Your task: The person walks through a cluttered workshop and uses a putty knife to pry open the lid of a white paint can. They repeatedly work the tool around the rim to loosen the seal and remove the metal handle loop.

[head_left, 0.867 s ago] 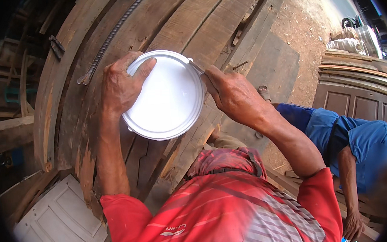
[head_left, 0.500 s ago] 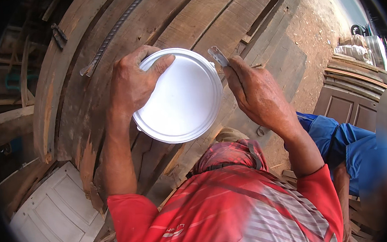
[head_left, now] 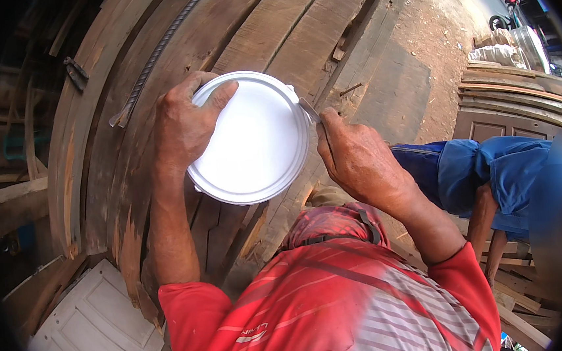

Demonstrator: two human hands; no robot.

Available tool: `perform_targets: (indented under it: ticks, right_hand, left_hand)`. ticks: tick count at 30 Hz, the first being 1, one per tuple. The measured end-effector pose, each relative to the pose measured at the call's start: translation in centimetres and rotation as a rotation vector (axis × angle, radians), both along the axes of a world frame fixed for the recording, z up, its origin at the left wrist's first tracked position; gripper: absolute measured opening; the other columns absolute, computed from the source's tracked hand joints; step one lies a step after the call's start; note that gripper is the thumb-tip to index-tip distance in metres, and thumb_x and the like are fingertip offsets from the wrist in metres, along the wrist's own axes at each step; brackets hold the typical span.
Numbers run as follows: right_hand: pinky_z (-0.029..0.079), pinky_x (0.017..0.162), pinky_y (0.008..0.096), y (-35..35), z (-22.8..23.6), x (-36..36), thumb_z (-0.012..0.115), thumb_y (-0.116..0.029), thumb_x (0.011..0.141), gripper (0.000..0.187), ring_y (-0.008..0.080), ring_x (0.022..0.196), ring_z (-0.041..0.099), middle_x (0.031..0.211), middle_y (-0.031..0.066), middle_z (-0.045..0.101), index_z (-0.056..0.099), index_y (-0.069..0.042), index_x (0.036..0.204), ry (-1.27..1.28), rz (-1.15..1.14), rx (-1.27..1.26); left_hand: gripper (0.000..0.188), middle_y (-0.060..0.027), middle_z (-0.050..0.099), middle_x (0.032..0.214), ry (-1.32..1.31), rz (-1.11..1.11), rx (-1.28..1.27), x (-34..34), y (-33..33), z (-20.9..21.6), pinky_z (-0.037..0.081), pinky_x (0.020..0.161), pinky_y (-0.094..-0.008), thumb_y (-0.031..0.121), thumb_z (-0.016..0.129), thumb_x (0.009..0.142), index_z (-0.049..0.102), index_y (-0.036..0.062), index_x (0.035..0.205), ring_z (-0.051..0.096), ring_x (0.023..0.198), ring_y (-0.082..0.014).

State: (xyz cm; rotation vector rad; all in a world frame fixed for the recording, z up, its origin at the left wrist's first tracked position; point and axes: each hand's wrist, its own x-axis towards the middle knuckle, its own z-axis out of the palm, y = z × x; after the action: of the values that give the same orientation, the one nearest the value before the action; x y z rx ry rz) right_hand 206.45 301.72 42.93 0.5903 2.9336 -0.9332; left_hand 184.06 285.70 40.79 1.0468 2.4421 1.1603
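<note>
A white round bucket (head_left: 252, 141) with its lid on is before me, seen from above over rough planks. My left hand (head_left: 187, 117) grips its upper left rim, thumb lying on the lid and fingers around the outer side, partly hidden. In my right hand (head_left: 365, 152) is a tool with a flat metal blade (head_left: 309, 110); the fist hides its handle. The blade's tip meets the bucket's right rim, at the lid's edge.
Thick planks (head_left: 301, 15) lie side by side beneath, with a ribbed steel bar (head_left: 159, 56) across them. A pale panelled door (head_left: 98, 328) leans at lower left. At right a person in blue clothes (head_left: 491, 165) is close by, near stacked boards (head_left: 519, 94).
My right hand has moved left and slightly down, bringing the blade from beside the bucket onto its rim. The left hand keeps its grip. The view has shifted slightly.
</note>
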Motion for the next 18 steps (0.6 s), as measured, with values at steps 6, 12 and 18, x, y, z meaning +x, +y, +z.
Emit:
perform_targets:
  ticks: [6, 12, 18]
  right_hand:
    - [0.046, 0.067, 0.0616, 0.4, 0.3, -0.4, 0.055, -0.013, 0.103, 0.02, 0.0557, 0.075, 0.061, 0.075, 0.0341, 0.059, 0.05, 0.005, 0.112, 0.035, 0.009, -0.089]
    - [0.052, 0.074, 0.0598, 1.9, 0.8, -1.5, 0.056, -0.01, 0.099, 0.025, 0.0543, 0.082, 0.066, 0.077, 0.0363, 0.063, 0.054, 0.011, 0.111, 0.047, 0.107, -0.099]
    - [0.045, 0.08, 0.0614, 1.4, 2.6, -1.0, 0.05, -0.02, 0.106, 0.027, 0.0571, 0.089, 0.06, 0.083, 0.0364, 0.061, 0.054, 0.007, 0.109, -0.126, 0.046, -0.137]
  left_hand:
    - [0.044, -0.0144, 0.077, 0.079, 0.047, -0.021, -0.012, -0.1, 0.0, 0.0, 0.062, 0.064, -0.0385, 0.047, 0.075, 0.096, 0.076, 0.0043, 0.107, 0.077, 0.069, -0.024]
    - [0.044, -0.0144, 0.078, 0.08, 0.061, -0.044, 0.003, -0.4, -0.3, -0.3, 0.062, 0.064, -0.0385, 0.047, 0.075, 0.096, 0.077, 0.0044, 0.107, 0.078, 0.07, -0.0244]
    - [0.043, -0.0147, 0.078, 0.083, 0.009, -0.026, 0.004, 0.0, -0.1, 0.2, 0.062, 0.066, -0.0388, 0.046, 0.076, 0.095, 0.077, 0.0043, 0.107, 0.078, 0.074, -0.0247]
